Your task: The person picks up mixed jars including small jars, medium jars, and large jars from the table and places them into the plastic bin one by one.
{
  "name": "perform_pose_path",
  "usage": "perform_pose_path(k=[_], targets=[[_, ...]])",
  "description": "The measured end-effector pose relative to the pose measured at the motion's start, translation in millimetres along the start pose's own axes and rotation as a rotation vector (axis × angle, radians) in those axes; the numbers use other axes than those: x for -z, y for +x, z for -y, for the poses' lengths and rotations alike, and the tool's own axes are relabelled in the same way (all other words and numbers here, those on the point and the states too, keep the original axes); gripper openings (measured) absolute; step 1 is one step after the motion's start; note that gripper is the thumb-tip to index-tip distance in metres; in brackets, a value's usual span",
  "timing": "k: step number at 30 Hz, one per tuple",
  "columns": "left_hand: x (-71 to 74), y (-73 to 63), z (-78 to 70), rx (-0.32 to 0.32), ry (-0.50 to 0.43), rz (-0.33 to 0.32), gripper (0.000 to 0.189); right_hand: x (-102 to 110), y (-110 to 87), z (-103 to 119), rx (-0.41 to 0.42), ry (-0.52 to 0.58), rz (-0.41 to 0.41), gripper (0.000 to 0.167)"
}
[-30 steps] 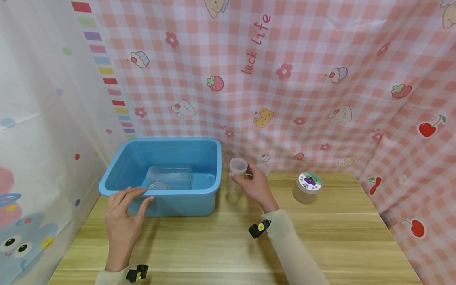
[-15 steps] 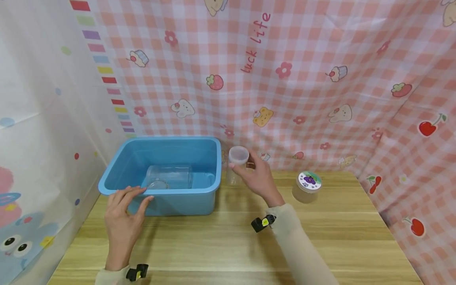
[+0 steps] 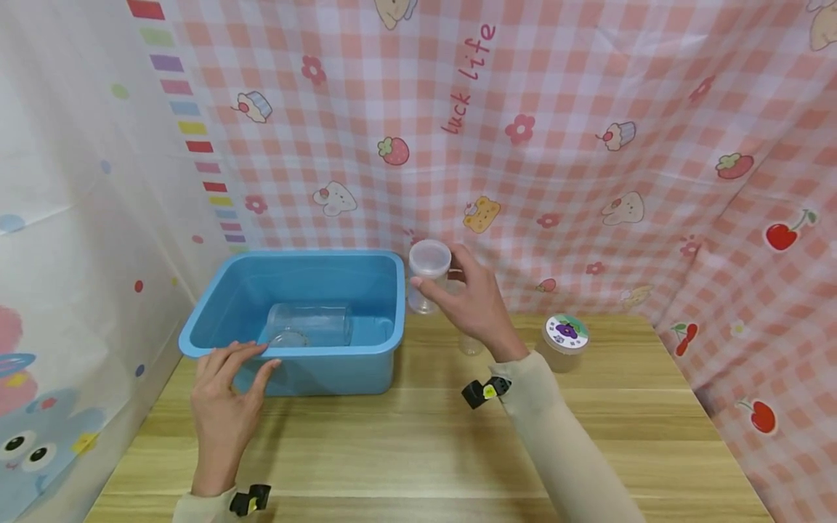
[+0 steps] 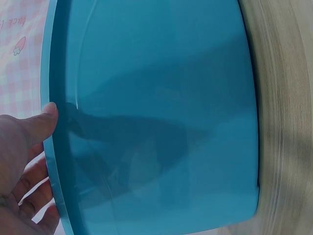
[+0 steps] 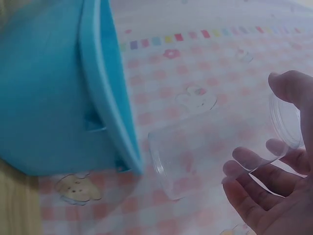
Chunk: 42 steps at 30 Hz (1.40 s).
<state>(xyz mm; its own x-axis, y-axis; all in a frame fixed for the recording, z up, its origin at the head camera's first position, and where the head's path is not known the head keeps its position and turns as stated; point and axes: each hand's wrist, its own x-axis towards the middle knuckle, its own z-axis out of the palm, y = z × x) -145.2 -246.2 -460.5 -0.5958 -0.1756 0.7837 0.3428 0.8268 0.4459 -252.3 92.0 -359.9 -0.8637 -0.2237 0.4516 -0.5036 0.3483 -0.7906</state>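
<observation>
In the head view my right hand (image 3: 474, 305) holds a clear plastic jar (image 3: 422, 296) near its whitish lid (image 3: 429, 256). The jar is above the table, just right of the blue tub (image 3: 294, 373). In the right wrist view, the thumb and fingers curl round the transparent jar (image 5: 195, 147), its base toward the tub. My left hand (image 3: 229, 407) grips the tub's front left rim, with the thumb on the outer side. A clear jar (image 3: 320, 323) lies on its side in the tub. Another clear jar (image 3: 469, 344) stands partly hidden behind my right hand.
A short clear jar (image 3: 562, 356) with a printed white, green and purple lid (image 3: 567, 333) stands on the wooden table (image 3: 405, 450) at the right. A pink checked cloth (image 3: 556, 87) hangs behind, and a white patterned cloth (image 3: 59, 181) at the left.
My right hand has raised the lidded jar from the table area, drifting slightly left, so another clear jar shows below the hand. My left hand and the tub have stayed put.
</observation>
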Motion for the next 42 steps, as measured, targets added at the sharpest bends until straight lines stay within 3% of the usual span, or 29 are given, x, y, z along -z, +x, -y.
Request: perform_pose_path(k=[8,13,23,34,42], targets=[[1.0,-0.6,3.4,0.012,0.014,0.029,0.035,-0.6,9.7,26.3,0.072,-0.039,0.051,0.058],[0.5,0.1,2.6,0.003,0.01,0.014,0.037,-5.7,15.3,37.4,0.12,-0.072,0.099,0.06],[1.2,-0.9,3.6,0.018,0.01,0.028,0.035,-18.3,25.5,48.8,0.314,-0.199,0.253,0.059],[0.8,0.2,2.5,0.002,0.008,0.003,0.036,-33.2,30.3,54.5,0.293,-0.401,0.515,0.061],[0.0,-0.1,2.3,-0.006,-0.005,-0.019,0.039,-41.4,27.8,52.8,0.272,-0.442,0.594,0.065]])
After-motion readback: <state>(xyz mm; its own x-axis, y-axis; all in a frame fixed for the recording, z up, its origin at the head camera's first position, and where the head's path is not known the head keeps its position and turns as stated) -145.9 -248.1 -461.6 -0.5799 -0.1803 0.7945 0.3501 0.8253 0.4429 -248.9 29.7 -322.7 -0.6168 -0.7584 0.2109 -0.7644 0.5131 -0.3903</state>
